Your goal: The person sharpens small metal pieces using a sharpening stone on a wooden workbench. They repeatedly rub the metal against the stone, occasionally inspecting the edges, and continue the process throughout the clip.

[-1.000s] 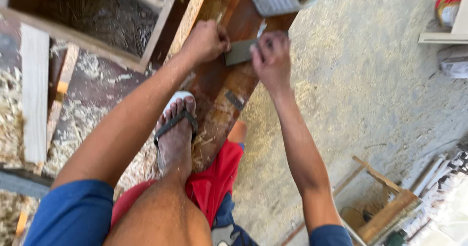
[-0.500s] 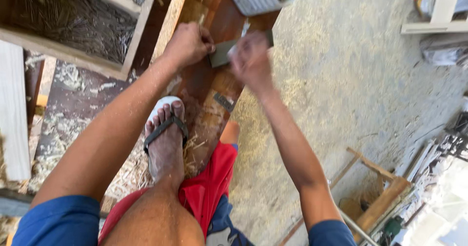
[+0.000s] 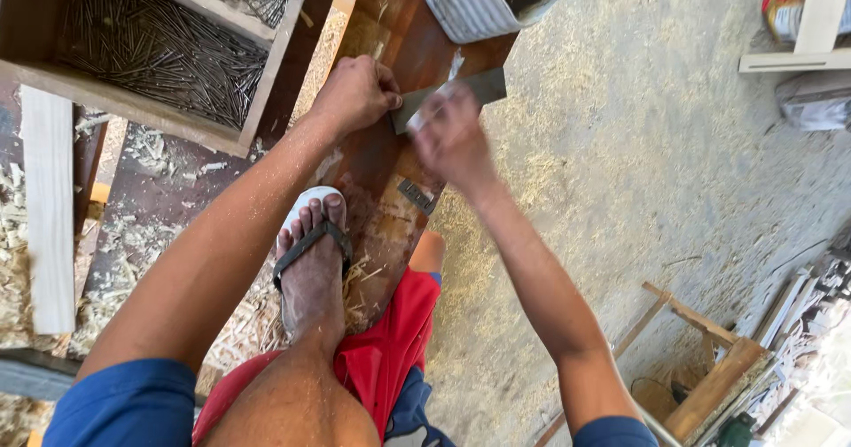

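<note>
Scraping step: our left hand [image 3: 356, 93] and blurred right hand [image 3: 454, 137] both grip the flat metal scraper [image 3: 448, 97] on the foot-pinned board [image 3: 390, 181]; next stroke likely needs steady pressure.

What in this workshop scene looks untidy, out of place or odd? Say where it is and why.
Wood shavings lie strewn over the floor left of the brown board. The person's sandalled foot rests on that board while both hands, left and right, hold a flat metal blade.

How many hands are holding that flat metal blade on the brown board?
2. The left hand grips the blade's near end on the board; the right hand, blurred, covers its middle. No other hands show.
</note>
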